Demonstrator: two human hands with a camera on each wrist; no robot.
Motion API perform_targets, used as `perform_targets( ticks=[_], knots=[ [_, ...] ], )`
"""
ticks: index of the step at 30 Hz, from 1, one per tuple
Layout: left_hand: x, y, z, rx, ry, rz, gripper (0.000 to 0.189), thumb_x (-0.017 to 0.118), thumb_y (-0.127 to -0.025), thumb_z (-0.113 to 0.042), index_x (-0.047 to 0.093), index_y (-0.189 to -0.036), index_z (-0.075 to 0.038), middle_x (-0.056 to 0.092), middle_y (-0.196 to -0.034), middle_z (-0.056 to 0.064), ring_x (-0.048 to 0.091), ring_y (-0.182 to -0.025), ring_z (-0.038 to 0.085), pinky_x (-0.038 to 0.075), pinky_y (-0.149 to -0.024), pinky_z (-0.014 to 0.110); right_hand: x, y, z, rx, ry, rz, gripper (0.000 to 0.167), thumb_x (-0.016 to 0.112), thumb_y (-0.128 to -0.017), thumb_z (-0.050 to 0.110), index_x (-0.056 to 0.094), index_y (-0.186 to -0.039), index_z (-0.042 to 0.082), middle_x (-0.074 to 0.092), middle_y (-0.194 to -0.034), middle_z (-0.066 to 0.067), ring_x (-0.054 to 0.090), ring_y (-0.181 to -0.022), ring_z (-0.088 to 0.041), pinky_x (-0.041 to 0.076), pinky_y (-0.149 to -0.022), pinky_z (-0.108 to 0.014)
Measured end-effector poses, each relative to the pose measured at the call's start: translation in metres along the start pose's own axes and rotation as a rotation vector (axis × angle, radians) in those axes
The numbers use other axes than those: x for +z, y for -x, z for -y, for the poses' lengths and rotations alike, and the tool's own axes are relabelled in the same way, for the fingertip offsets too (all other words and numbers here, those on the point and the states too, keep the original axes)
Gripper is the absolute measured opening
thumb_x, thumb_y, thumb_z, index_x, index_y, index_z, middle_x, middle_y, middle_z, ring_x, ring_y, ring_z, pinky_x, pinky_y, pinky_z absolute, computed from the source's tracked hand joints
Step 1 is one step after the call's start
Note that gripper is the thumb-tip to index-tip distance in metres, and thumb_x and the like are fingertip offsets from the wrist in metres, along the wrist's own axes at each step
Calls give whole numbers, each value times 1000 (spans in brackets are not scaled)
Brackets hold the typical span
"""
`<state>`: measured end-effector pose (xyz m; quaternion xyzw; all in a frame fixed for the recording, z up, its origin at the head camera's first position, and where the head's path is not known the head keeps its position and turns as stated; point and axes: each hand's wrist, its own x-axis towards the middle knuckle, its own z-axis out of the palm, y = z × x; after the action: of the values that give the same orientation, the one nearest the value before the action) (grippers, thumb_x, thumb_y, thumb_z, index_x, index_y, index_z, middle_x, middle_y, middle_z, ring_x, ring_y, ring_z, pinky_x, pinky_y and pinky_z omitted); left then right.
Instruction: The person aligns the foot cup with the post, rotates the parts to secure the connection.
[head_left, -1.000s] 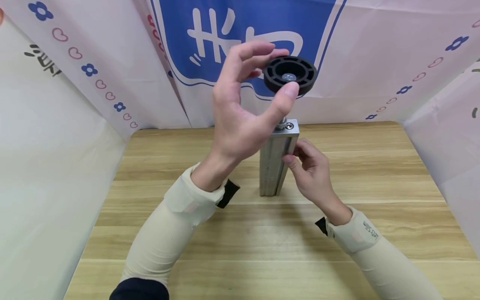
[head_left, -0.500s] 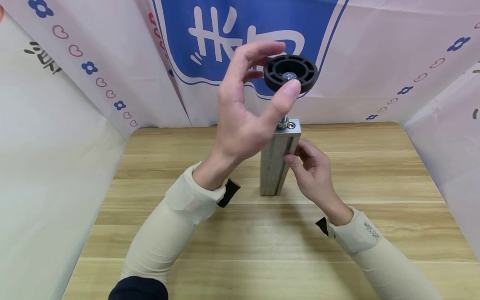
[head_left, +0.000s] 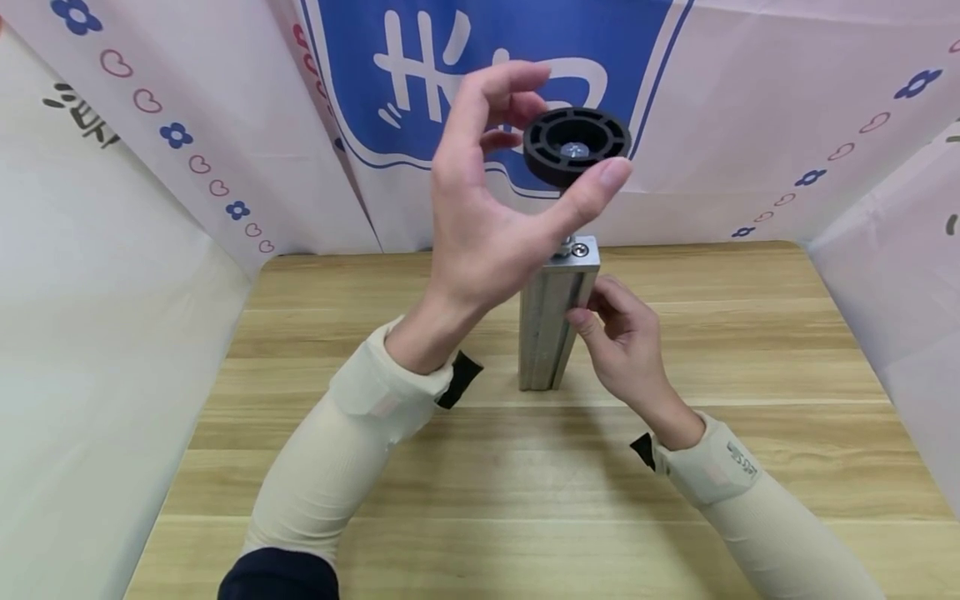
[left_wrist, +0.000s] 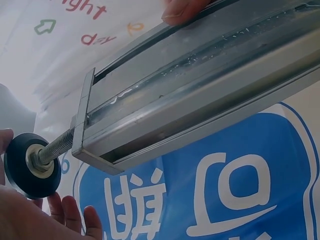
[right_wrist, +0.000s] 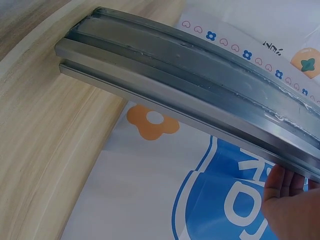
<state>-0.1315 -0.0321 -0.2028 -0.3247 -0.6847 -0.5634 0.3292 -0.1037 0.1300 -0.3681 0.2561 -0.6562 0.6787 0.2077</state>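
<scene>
An aluminium profile (head_left: 551,325) stands upright on the wooden table in the head view. From its end plate (head_left: 573,260) a threaded rod (left_wrist: 57,144) carries a round black levelling foot (head_left: 542,167), with a screw head in its recess. My left hand (head_left: 480,225) is around this foot. Its thumb lies straight along the near rim, while the bent fingers spread at the far left side, with a gap before the rim. Lower down, my right hand (head_left: 626,342) pinches the profile's right edge between thumb and fingers; its fingers also appear in the right wrist view.
The wooden table (head_left: 487,517) ends at a white printed backdrop (head_left: 750,125) with a blue sign (head_left: 352,108). White panels stand to the left and right. Black straps show at both wrists.
My left thumb has slid right along the foot's rim, and the fingers have moved a little away from it. My right hand and the profile have stayed nearly still.
</scene>
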Motion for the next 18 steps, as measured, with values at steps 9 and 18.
perform_targets(
  ticks=[9,18],
  knots=[
    [-3,3,3,39,31,0,58,77,-84,-21,58,-129,11,70,-120,23,61,-109,11,47,-96,27,1,0,0,0,-6,4,59,70,-97,35,63,-117,-20,68,-106,7,62,-93,-10,54,-83,-21],
    [-4,5,8,69,125,74,52,59,-94,-18,54,-134,16,70,-127,28,70,-108,18,49,-91,30,1,0,1,5,3,-1,61,70,-97,36,64,-119,-20,69,-108,8,63,-95,-10,56,-85,-21]
  ],
)
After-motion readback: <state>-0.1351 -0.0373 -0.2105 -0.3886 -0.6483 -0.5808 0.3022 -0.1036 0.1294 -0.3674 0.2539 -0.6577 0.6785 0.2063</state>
